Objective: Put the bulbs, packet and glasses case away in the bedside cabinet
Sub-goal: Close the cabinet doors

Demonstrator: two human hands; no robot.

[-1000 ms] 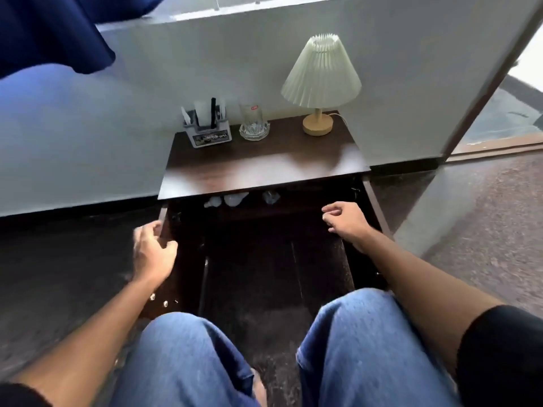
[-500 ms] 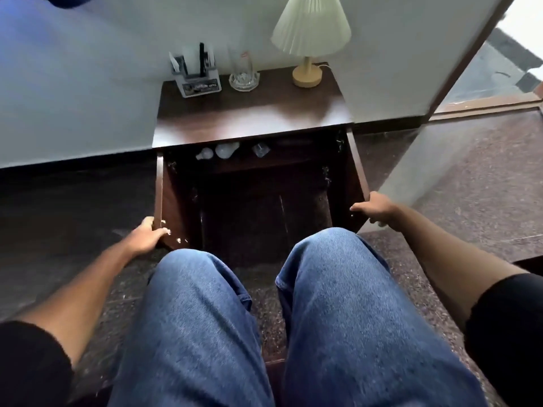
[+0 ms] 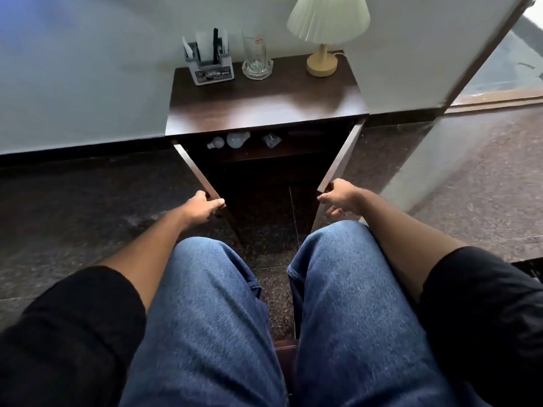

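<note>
I sit facing the bedside cabinet (image 3: 264,98), my knees (image 3: 346,259) in blue jeans just near of it. Its 2 doors stand partly open, swung toward me and angled inward so their near edges are closer together than their hinges. My left hand (image 3: 202,208) grips the near edge of the left door (image 3: 195,168), thumb on top and fingers curled round the edge. My right hand (image 3: 338,196) holds the near edge of the right door (image 3: 342,158) the same way, fingertips hooked over it.

Inside, on the upper shelf (image 3: 293,149) just under the top, lie the 2 bulbs (image 3: 237,139) side by side at the left. The clear, crinkled packet (image 3: 271,140) sits a little to their right, apart from them. The space below the shelf is too dark to read.

On the cabinet top, along the far edge by the wall, stand a grey organiser (image 3: 210,67) with pens at the left, a tall glass (image 3: 257,58) just beside it, and a lamp (image 3: 323,30) with a pleated pale shade at the right.
</note>
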